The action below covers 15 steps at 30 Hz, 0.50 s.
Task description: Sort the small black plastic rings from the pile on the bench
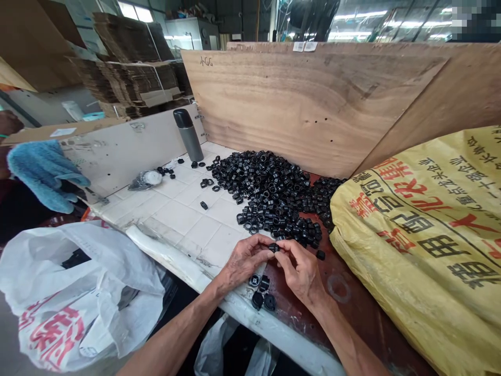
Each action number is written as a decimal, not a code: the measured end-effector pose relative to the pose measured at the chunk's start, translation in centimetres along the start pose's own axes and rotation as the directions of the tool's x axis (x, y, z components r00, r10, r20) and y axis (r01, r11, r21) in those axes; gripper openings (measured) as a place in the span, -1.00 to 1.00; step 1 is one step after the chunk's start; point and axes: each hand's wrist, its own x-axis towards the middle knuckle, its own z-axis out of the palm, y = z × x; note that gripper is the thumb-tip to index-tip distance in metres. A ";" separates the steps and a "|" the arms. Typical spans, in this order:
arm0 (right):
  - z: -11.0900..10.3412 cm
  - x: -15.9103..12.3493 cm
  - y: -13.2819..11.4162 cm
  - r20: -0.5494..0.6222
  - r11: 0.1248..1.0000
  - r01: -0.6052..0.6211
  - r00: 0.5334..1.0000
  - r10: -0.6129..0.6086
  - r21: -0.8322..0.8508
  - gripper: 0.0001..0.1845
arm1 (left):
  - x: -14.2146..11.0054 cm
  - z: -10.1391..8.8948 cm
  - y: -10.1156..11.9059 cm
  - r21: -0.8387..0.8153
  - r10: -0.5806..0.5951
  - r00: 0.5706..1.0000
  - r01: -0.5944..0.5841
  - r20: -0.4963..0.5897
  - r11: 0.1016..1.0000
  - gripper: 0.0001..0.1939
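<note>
Two-handed, working at a wide table (178,222), facing a big pile of black rings (270,185), likely having lots left; bending left hand (245,258) and right hand (303,269) near four black caps (257,300), maybe done; pinching one small black piece (274,247) between fingertips, just in front of the pile.

A grey flask (190,140) stands; blue cloth (41,167) hangs; cardboard (127,81) lies stacked.

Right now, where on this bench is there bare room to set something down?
White tiles lie bare between the small bag and front edge, as does brown surface between the right forearm and yellow sack. Crowded: black ring pile, four pieces between the wrists.
</note>
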 end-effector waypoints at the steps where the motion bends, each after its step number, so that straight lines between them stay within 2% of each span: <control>1: 0.0 0.0 0.0 0.007 1.000 -0.020 1.000 0.020 -0.006 -0.79 | 0.0 0.1 0.2 -0.010 -0.003 1.000 0.003 -0.001 1.000 -0.73; 4: 0.1 0.1 -0.1 0.018 0.996 -0.090 0.996 0.090 -0.003 -0.74 | 0.0 0.2 0.5 -0.002 -0.003 1.000 0.003 -0.025 1.000 -0.73; 8: 0.1 0.2 -0.3 -0.003 1.000 -0.025 1.000 0.025 0.002 -0.79 | 0.0 0.0 0.4 0.014 -0.015 1.000 0.015 0.009 1.000 -0.74; 12: 0.1 0.2 -0.4 0.036 0.972 -0.209 0.978 0.206 0.105 -0.77 | 0.0 -0.2 -0.3 0.131 0.064 0.998 -0.063 -0.001 0.989 -0.74; 13: 0.0 0.2 -0.4 0.032 0.965 -0.225 0.974 0.223 0.133 -0.77 | 0.0 -0.3 -0.3 0.119 0.061 0.998 -0.059 -0.012 0.991 -0.74; 15: -0.2 0.2 -0.7 0.019 0.976 -0.167 0.986 0.166 0.142 -0.79 | 0.0 -0.3 -0.2 0.031 -0.005 1.000 0.005 -0.009 1.000 -0.72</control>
